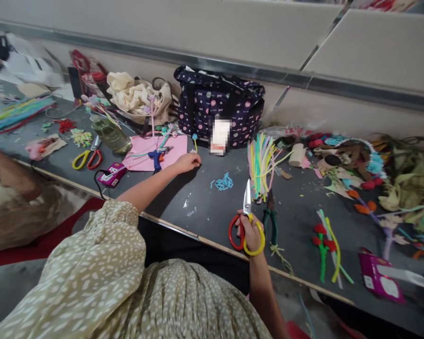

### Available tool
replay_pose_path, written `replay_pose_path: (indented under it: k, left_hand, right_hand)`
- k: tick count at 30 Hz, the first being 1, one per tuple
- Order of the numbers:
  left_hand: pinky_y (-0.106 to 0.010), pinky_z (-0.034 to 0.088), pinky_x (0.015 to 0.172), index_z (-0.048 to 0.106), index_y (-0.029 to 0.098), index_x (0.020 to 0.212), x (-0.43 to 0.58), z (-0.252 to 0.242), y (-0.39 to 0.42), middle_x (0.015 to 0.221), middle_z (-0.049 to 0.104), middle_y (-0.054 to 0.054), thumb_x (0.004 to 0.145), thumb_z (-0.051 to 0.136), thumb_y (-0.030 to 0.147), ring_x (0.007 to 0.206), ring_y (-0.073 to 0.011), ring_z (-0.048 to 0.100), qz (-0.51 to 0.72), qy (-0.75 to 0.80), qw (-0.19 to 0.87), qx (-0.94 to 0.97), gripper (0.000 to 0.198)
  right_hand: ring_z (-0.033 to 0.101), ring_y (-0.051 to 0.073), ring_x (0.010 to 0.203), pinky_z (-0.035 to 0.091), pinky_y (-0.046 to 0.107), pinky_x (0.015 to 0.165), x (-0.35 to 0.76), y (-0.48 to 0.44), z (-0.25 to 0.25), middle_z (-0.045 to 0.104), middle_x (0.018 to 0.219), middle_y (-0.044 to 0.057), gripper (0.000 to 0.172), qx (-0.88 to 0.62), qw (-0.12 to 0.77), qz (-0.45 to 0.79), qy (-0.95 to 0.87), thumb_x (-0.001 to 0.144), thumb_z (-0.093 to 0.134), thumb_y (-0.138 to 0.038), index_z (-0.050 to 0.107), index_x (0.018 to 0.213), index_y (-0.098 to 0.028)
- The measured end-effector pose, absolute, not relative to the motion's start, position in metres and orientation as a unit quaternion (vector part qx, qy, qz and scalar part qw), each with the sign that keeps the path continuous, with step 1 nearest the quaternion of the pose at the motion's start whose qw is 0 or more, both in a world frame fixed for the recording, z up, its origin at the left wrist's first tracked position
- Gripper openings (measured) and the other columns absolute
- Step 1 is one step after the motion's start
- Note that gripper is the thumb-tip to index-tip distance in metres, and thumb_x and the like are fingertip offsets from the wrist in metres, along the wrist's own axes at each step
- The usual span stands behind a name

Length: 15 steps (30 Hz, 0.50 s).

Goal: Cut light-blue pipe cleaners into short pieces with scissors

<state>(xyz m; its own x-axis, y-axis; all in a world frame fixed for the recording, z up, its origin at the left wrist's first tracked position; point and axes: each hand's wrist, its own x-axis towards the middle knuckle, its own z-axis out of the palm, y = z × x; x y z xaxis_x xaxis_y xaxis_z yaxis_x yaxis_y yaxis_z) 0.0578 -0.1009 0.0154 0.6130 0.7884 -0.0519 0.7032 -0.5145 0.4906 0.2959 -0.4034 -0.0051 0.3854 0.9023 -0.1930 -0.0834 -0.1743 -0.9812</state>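
My right hand (255, 231) is closed around the handles of large scissors (247, 200), one loop red and the other yellow, near the table's front edge. Their blades point away from me and look shut. Farther off, my left hand (188, 162) rests low over the table with curled fingers. A yellow pipe cleaner stem with a blue tip (195, 140) rises from its fingertips, which seem to pinch the lower end; the exact contact is hidden. Between the hands lies a small pile of cut blue pipe cleaner pieces (223, 182). Green-handled pliers (270, 221) lie right of the scissors.
A pipe cleaner bundle (261, 165) lies before a dark patterned bag (221, 106). Left are a blue glue gun (157, 159) on pink paper (137, 143), a bottle (111, 134) and other scissors (87, 157). A red-green pipe cleaner flower (322, 249) lies right. A co-worker's arm (12, 172) shows far left.
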Motion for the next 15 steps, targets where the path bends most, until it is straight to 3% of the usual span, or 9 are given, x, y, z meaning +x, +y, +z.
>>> replay_pose_path:
  k: [6,10,15]
  left_hand:
    - [-0.030,0.051,0.086,0.071,0.017,0.097,0.060,0.007,-0.128,0.099,0.072,-0.006,0.087,0.053,0.016,0.090,-0.0169,0.067,0.112,0.327,0.297,0.890,0.020]
    - [-0.037,0.049,0.098,0.072,0.016,0.098,0.054,0.009,-0.110,0.110,0.070,-0.012,0.081,0.052,0.008,0.106,-0.0232,0.064,0.157,0.371,0.206,0.892,0.027]
    - [-0.036,0.049,0.096,0.070,0.017,0.106,0.048,0.016,-0.105,0.111,0.071,-0.009,0.085,0.050,0.011,0.105,-0.0224,0.065,0.175,0.383,0.185,0.888,0.030]
  right_hand:
    - [0.049,0.008,0.037,0.040,0.021,0.036,0.296,-0.403,-0.005,0.061,0.061,-0.003,0.039,-0.624,0.551,0.445,-0.330,0.084,0.065,-0.053,0.066,0.099,-0.017]
    - [0.049,0.008,0.037,0.040,0.021,0.036,0.296,-0.403,-0.006,0.062,0.062,-0.003,0.040,-0.628,0.550,0.442,-0.330,0.084,0.065,-0.053,0.065,0.099,-0.017]
    - [0.050,0.008,0.038,0.041,0.021,0.037,0.297,-0.404,-0.010,0.062,0.063,-0.004,0.037,-0.624,0.549,0.447,-0.330,0.085,0.064,-0.051,0.065,0.100,-0.017]
